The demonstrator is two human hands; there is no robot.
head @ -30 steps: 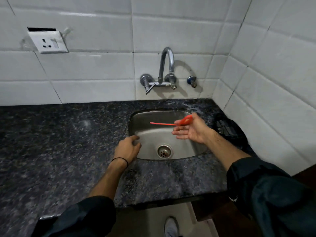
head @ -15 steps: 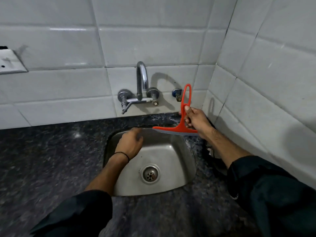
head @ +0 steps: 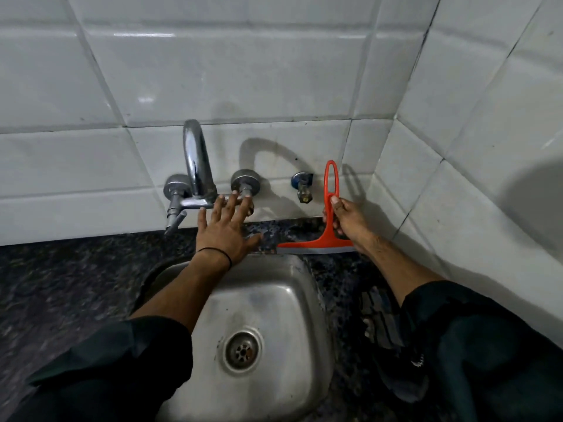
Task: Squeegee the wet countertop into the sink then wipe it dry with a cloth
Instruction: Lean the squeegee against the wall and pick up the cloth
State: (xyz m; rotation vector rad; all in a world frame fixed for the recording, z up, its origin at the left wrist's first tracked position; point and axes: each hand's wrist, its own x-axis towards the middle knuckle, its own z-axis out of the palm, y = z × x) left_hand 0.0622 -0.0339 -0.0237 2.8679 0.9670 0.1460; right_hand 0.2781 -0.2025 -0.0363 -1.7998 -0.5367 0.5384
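My right hand (head: 347,220) grips the looped handle of an orange squeegee (head: 327,236), held upright. Its blade rests on the dark speckled countertop (head: 61,287) behind the sink's back right corner, close to the wall. My left hand (head: 225,229) is spread open, fingers apart, reaching over the back rim of the steel sink (head: 274,303), with its fingertips at the right tap knob (head: 245,182). A dark cloth (head: 377,312) lies on the counter right of the sink, partly hidden by my right sleeve.
A chrome wall tap (head: 195,166) with a curved spout hangs over the sink's back edge. A small brass valve (head: 303,185) sticks out of the tiles beside the squeegee handle. White tiled walls meet in a corner at the right.
My left hand has moved from the sink's back rim up to the tap, fingers now spread. The squeegee has gone slightly back toward the wall. The view has moved closer.
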